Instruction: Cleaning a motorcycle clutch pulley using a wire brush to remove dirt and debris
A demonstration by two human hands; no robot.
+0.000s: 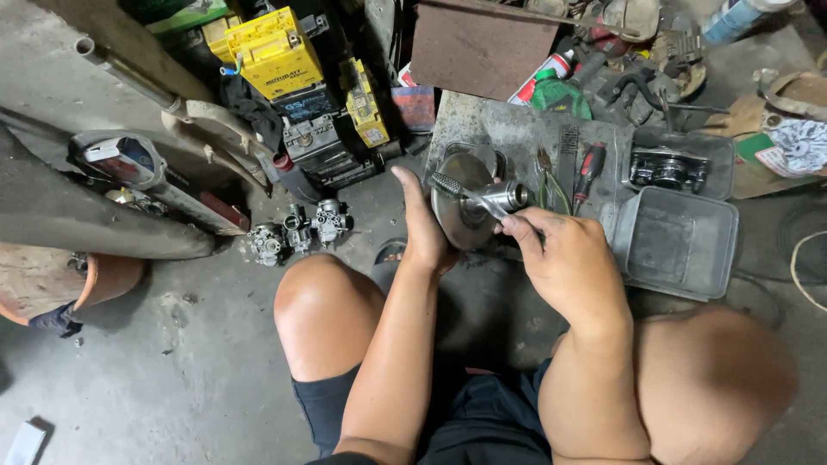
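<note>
My left hand (422, 228) grips the rim of a round metal pulley disc (461, 215) with a shiny central hub (508, 195), holding it on edge above the floor. My right hand (568, 258) holds a small wire brush (448, 185) by its metal handle, the bristle head lying against the disc's face near its upper left. Both knees frame the hands from below.
A metal plate (517, 129) lies beyond the disc with a red-handled screwdriver (590, 168) and pliers (551, 185). Grey plastic trays (680, 241) sit at right. Carburetors (297, 228) lie on the concrete at left, yellow batteries (276, 52) behind them.
</note>
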